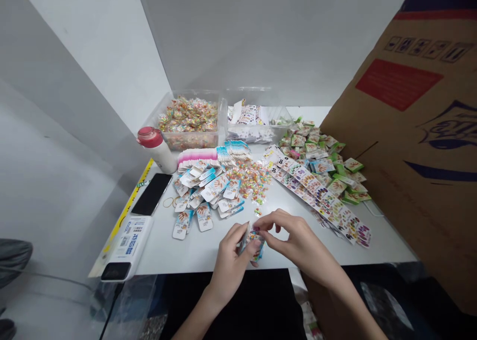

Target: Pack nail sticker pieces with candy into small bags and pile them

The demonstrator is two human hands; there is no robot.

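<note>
Left hand (229, 260) holding a small printed packet (252, 235), right hand (292, 233) at its top, blue-and-white boxes (215, 188) on white table (164, 248)

Colour record: blue and mixed brights on a white tabletop (186, 255).
Packet (254, 236): multicoloured, blue at edge. Cards (215, 187): blue and white, printed hand motif. Card stack (197, 155): pink grading to white. Beads (248, 177): orange, yellow, green, red mix. Sticker strips (316, 191): white, rows of multicoloured ovals. Boxes (337, 187): green and white. Bottle (163, 157): white body, red cap (149, 137). Phone (152, 195): black. Carton (367, 126): brown, red block, dark blue print.
</note>
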